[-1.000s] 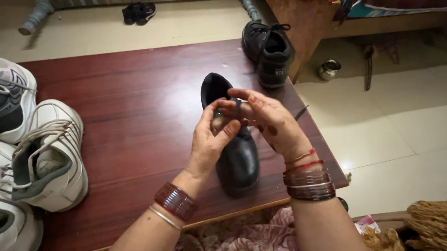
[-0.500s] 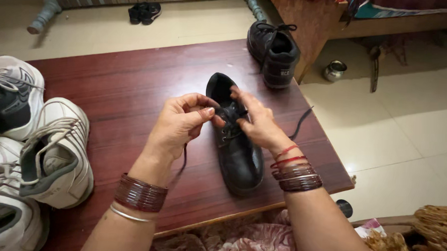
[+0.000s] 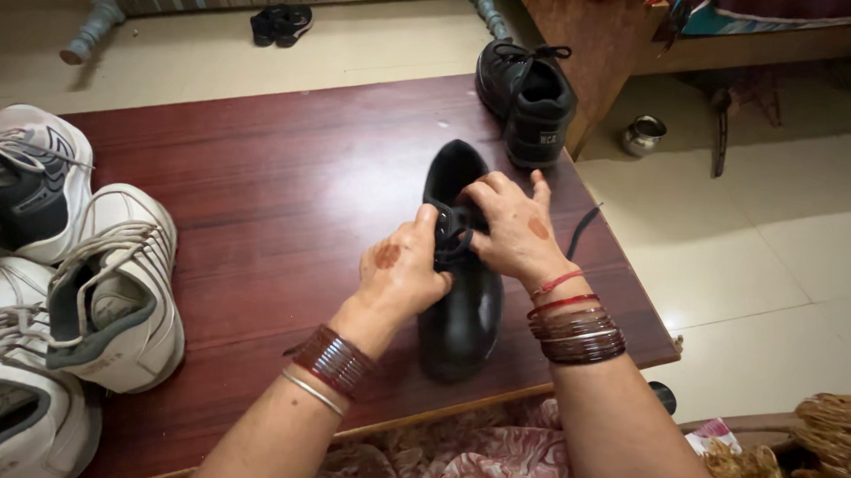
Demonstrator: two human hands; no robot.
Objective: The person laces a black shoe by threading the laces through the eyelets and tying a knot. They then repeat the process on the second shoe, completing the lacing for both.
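Note:
A black leather shoe (image 3: 461, 311) lies on the dark red wooden table (image 3: 258, 186), toe toward me. My left hand (image 3: 401, 271) presses against the shoe's left side and pinches the black lace at the eyelets. On the right side my right hand (image 3: 511, 228) grips the lace over the tongue, fingers curled. A loose lace end (image 3: 581, 230) trails off to the right over the table. Both wrists wear dark red bangles.
A second black shoe (image 3: 529, 97) stands at the table's far right corner. Several white and grey sneakers (image 3: 75, 274) crowd the left edge. A small metal pot (image 3: 643, 135) and a black pair of sandals (image 3: 280, 24) are on the tiled floor.
My left hand came back from the left and closed in on the shoe's laces. Both hands now sit lower, pressed on the shoe, which has shifted slightly right.

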